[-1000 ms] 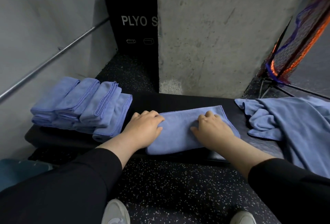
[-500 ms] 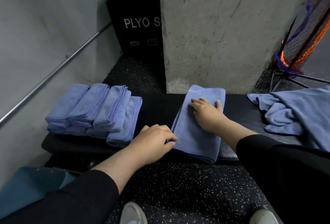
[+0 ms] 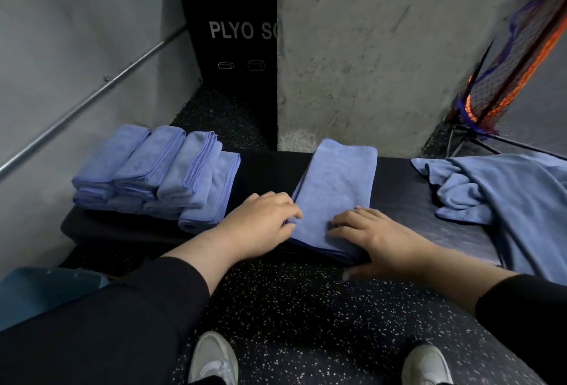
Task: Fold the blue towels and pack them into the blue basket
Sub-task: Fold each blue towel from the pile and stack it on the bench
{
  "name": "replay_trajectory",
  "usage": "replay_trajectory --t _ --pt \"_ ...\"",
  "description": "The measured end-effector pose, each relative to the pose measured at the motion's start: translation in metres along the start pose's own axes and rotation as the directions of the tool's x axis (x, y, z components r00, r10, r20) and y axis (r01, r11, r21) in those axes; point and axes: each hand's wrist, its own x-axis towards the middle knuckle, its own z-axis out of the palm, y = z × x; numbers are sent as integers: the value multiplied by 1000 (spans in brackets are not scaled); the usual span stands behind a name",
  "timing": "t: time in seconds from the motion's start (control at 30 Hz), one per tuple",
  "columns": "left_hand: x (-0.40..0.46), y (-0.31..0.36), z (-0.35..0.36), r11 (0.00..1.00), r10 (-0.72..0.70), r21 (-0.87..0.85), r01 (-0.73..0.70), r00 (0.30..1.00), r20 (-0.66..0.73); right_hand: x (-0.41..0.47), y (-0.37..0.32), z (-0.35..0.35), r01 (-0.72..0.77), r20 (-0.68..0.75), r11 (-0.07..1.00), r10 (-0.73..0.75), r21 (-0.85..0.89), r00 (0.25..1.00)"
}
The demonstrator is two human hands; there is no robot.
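Observation:
A long folded blue towel (image 3: 336,188) lies lengthwise across the black padded bench (image 3: 411,219), its near end hanging over the front edge. My left hand (image 3: 260,226) pinches the towel's near left edge with curled fingers. Flat on the towel's near end lies my right hand (image 3: 379,242), fingers straight and thumb below the bench edge. Several folded blue towels (image 3: 153,176) are stacked at the bench's left end. Unfolded blue towels (image 3: 509,197) are heaped at the right end. Part of the blue basket (image 3: 43,291) shows at the lower left, behind my left sleeve.
A concrete pillar (image 3: 383,53) rises right behind the bench, with a black plyo box (image 3: 233,47) to its left. A metal rail (image 3: 92,93) runs along the left wall. An orange and blue net (image 3: 515,62) leans at the right. My shoes (image 3: 214,360) stand on speckled floor.
The towel was turned from crosswise to lengthwise on the bench. My right hand slid from its far end back to its near end; my left hand stays at the near left edge.

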Motion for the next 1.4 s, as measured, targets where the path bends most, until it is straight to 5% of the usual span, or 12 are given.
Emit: replay_trajectory --t 0.1,0.2,0.4,0.5,0.7,0.9,1.13,1.3,1.4 --pt "1 4 5 998 65 13 -65 997 52 -4 -3 4 27 -93 1000 -27 -4 995" --pt "3 6 6 991 107 68 -113 990 92 0 -12 -2 -81 -188 980 116 183 975" --pt "7 17 9 992 82 90 -87 995 61 -4 -15 -26 -348 -33 766 433 541 901" --pt "6 23 1 989 -1 -147 1 1000 2 -14 -13 -38 -349 -49 697 482 626 875" --pt "0 58 -14 743 -131 -657 129 990 47 -35 -9 -49 -335 -111 619 569 710 815" --pt "17 65 -5 658 -321 -716 234 947 14 -38 10 -47 -442 61 558 571 702 818" --pt "53 51 -2 553 -429 -788 269 903 7 -2 34 -40 -563 -16 564 715 604 699" --pt "79 35 11 619 -508 -709 339 861 -32 25 49 -31 -651 -70 548 790 525 609" --pt "86 31 15 739 -514 -567 364 848 -126 31 53 -15 -732 -31 510 829 452 559"
